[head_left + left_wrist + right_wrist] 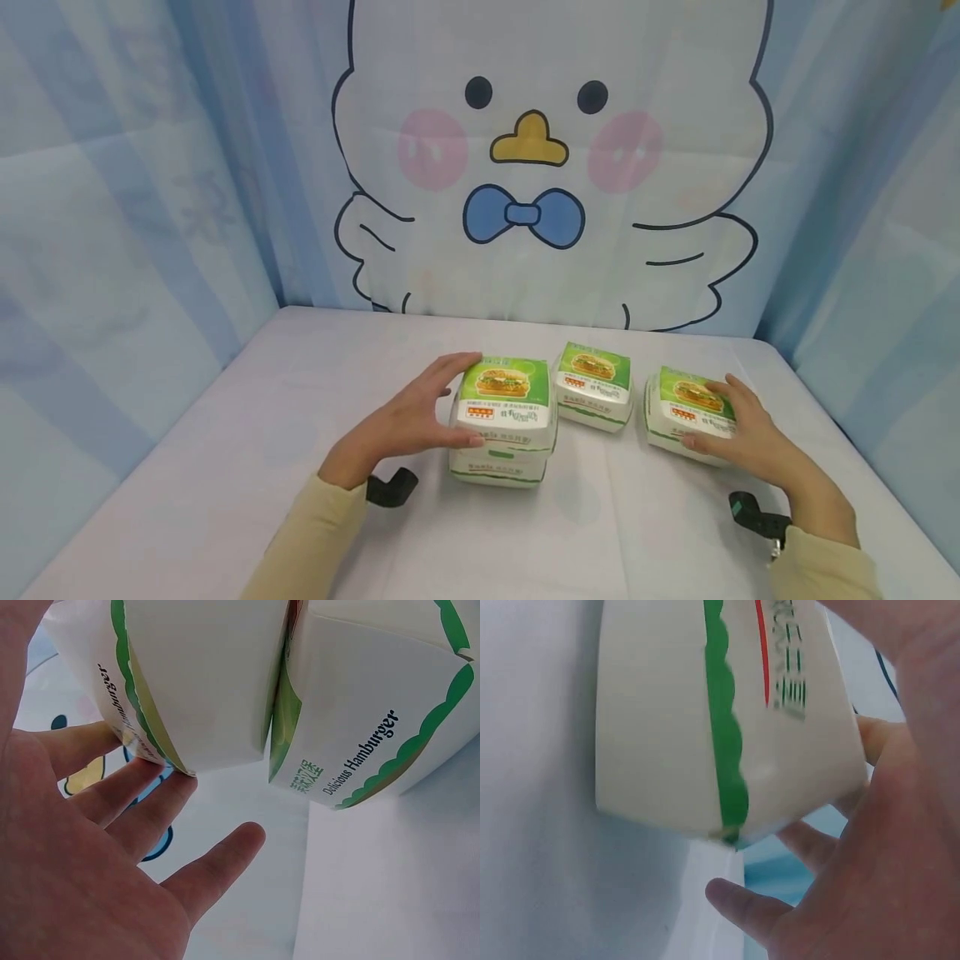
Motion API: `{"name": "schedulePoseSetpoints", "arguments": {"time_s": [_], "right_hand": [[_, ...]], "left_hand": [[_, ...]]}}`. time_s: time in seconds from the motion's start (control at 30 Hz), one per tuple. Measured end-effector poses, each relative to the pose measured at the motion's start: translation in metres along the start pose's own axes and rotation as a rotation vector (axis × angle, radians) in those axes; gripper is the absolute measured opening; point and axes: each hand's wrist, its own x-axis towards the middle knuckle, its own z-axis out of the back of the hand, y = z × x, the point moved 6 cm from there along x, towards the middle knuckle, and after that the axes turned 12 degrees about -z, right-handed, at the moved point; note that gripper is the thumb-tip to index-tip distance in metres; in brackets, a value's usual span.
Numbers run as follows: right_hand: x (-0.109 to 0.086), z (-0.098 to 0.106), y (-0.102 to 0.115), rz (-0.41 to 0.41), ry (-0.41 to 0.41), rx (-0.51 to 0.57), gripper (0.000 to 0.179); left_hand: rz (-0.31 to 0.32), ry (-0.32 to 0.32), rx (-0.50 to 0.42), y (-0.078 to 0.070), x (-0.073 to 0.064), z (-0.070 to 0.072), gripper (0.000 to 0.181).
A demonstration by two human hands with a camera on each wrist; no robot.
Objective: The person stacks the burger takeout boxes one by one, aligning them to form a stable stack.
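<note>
My left hand [408, 418] grips a white and green hamburger box [504, 412] at its left side, thumb at the front and fingers behind. Directly beneath is a second hamburger box [497, 472]; in the left wrist view the lower box [360, 712] lies against the held one or nearly so. On the right, my right hand [767, 442] spans another hamburger box [686, 408], its thumb on the near side and fingers on the far side. That box's side [660, 727] fills much of the right wrist view, and some fingers are hidden behind it.
Between the stack and the right-hand box stands a further hamburger box [594, 387], close to the stack. All are on a white-covered table [225, 475]. A curtain with a cartoon figure [525, 275] hangs at the table's back edge, and blue curtains flank both sides.
</note>
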Motion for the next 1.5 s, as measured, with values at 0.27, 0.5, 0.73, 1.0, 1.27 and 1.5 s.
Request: {"name": "schedulePoseSetpoints", "arguments": {"time_s": [0.27,0.5,0.73,1.0,1.27,1.5], "right_hand": [[0.000,-0.002,-0.010,-0.004,0.034,0.047,0.108],[-0.002,-0.004,-0.011,0.031,0.048,0.067,0.107],[-0.004,-0.003,-0.010,0.064,0.051,0.078,0.104],[-0.009,0.005,-0.006,0.082,0.031,0.091,0.103],[-0.014,0.017,0.005,0.115,-0.036,0.122,0.105],[-0.018,0.024,0.016,0.134,-0.065,0.136,0.104]], "left_hand": [[-0.013,0.000,-0.001,-0.001,0.001,0.000,0.103],[-0.017,0.003,-0.002,-0.001,0.001,0.000,0.103],[-0.020,0.003,-0.003,-0.001,0.001,0.000,0.104],[-0.030,0.002,0.011,-0.002,0.001,0.000,0.104],[-0.019,0.003,-0.003,0.000,0.001,0.000,0.104],[-0.019,0.003,-0.009,-0.002,0.000,0.001,0.104]]}}
